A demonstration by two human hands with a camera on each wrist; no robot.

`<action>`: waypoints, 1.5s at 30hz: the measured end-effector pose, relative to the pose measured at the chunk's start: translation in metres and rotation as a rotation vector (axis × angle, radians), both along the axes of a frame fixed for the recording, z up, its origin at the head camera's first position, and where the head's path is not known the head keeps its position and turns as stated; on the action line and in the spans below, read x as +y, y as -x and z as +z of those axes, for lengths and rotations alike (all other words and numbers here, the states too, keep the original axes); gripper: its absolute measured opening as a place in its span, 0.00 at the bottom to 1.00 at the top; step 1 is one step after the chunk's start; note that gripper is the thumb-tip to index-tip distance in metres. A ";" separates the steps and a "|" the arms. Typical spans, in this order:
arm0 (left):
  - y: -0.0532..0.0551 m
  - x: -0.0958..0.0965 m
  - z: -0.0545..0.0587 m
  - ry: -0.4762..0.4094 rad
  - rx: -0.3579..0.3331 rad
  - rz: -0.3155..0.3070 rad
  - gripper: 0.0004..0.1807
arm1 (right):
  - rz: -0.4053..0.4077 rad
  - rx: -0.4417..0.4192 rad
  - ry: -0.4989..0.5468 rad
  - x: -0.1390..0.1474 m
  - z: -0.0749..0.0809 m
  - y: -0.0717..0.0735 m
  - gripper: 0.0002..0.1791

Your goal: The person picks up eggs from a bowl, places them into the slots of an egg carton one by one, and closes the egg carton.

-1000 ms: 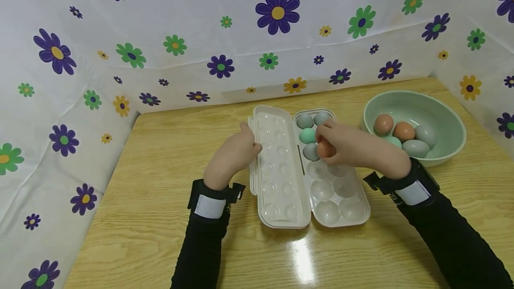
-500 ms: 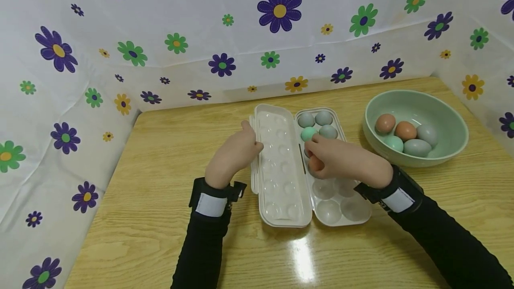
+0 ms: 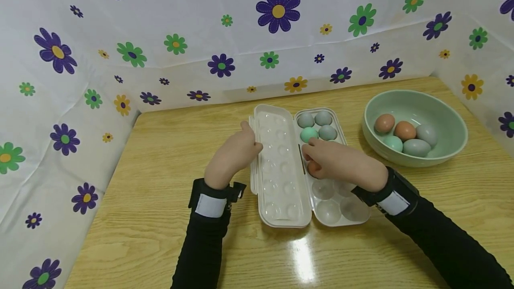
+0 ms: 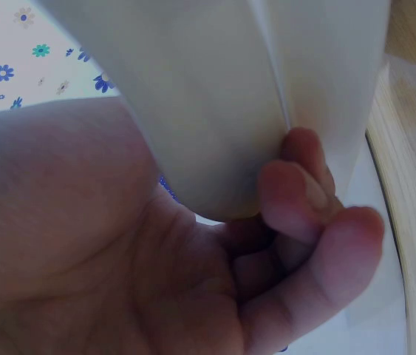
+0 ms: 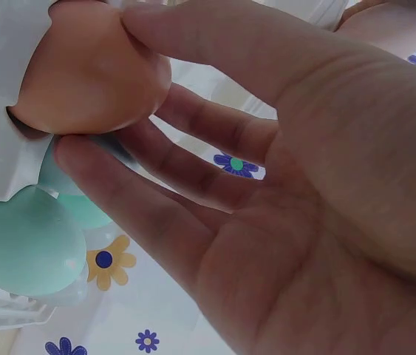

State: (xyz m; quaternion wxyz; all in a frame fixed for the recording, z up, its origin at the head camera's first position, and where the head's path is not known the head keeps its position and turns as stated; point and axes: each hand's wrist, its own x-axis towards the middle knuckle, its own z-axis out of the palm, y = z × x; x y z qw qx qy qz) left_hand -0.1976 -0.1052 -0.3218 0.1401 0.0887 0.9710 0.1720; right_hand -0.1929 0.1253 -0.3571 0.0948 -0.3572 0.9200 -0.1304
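Observation:
A pale plastic egg carton lies open on the table, its lid (image 3: 277,191) on the left and its egg tray (image 3: 329,212) on the right. My left hand (image 3: 234,157) grips the lid's left edge, and in the left wrist view its fingers curl round that pale edge (image 4: 215,111). Over the tray, my right hand (image 3: 341,159) holds a brown egg (image 3: 314,169) at the left row, around the middle. The right wrist view shows thumb and fingers around this egg (image 5: 93,70), low at a hollow. Grey-blue eggs (image 3: 323,118) and a green egg (image 3: 308,134) sit at the far end.
A light green bowl (image 3: 445,135) stands right of the carton, holding several eggs: brown (image 3: 405,131), grey (image 3: 416,148) and green. Bare hollows (image 3: 328,211) show at the tray's near end. A flower-patterned cloth (image 3: 180,8) rises behind the wooden table (image 3: 160,168).
My right hand has moved left and nearer with the brown egg, from the right row to the left row. A grey-blue egg in the right row has come into view. The left hand stays put.

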 end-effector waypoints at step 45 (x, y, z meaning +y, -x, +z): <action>-0.003 0.002 0.003 -0.007 -0.007 0.011 0.40 | -0.004 -0.060 0.013 0.006 0.006 0.001 0.04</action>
